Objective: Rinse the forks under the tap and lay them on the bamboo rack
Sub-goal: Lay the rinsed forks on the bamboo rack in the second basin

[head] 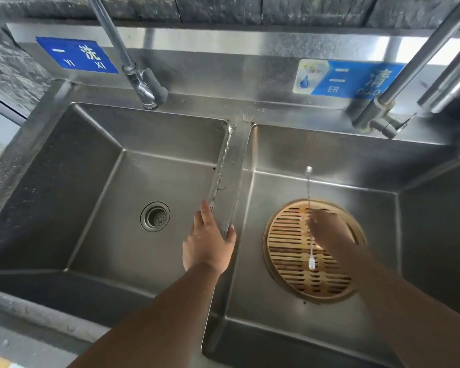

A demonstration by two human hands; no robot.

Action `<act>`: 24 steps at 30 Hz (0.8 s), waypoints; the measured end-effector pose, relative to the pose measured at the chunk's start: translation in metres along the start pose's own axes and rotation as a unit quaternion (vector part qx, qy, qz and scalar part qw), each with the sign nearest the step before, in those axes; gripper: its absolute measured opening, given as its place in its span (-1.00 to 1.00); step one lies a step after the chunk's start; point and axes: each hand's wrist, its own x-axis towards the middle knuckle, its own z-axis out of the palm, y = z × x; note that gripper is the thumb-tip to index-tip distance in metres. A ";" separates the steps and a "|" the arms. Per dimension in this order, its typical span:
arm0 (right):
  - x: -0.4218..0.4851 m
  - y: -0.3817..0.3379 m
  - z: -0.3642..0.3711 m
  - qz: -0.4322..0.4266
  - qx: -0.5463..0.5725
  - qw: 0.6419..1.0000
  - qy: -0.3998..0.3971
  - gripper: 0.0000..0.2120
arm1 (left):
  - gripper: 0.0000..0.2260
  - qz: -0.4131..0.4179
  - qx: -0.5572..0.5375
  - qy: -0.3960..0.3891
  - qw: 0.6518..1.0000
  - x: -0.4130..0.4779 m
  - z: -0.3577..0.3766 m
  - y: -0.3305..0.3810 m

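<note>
A steel double sink (170, 160) fills the view, with a round bamboo rack (284, 251) lying in the right basin and a drain (155, 216) in the left. The left hand (207, 243) is spread open, resting on the divider (231, 176) and gripping nothing. The right hand (329, 232) hovers blurred over the rack; I cannot tell its grip. One pale fork (311, 257) seems to lie on the slats. Being slim and wet, it could slide between the slats if nudged.
</note>
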 end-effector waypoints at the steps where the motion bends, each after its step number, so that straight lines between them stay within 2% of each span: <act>1: -0.001 0.016 0.007 0.013 -0.004 1.000 -0.005 -0.77 | -0.28 -0.001 0.004 -0.001 1.000 -0.001 0.000 0.001; 4: -0.005 0.046 0.023 0.046 -0.011 0.999 -0.010 -0.77 | -0.28 -0.007 0.000 0.001 1.000 0.000 -0.002 0.002; 12: -0.002 0.066 0.052 0.026 -0.075 0.996 -0.049 -0.84 | -0.34 -0.004 -0.002 0.011 1.000 0.002 -0.002 0.002; 24: 0.010 0.090 0.081 0.036 -0.056 0.995 -0.070 -0.82 | -0.36 0.000 0.009 0.024 1.000 0.001 0.000 0.002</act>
